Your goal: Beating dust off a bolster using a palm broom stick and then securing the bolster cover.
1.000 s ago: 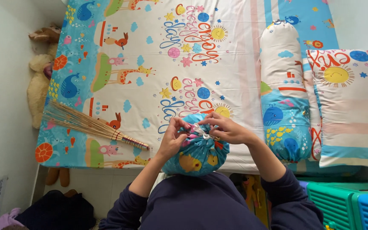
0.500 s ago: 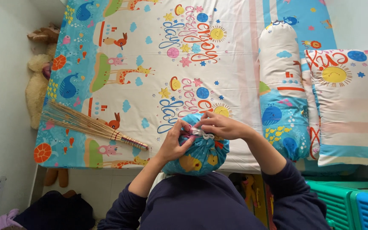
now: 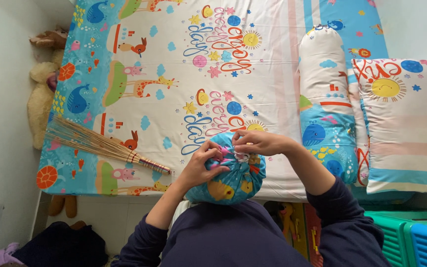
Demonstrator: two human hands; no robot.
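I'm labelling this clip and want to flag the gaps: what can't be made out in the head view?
- White drawstring on the bolster end: its knot is hidden by the left hand and right hand.
- Rest of that bolster: hidden below the person's dark top.
- Pillow: cut off by the right edge.
- Stuffed toys: partly behind the bed's edge.
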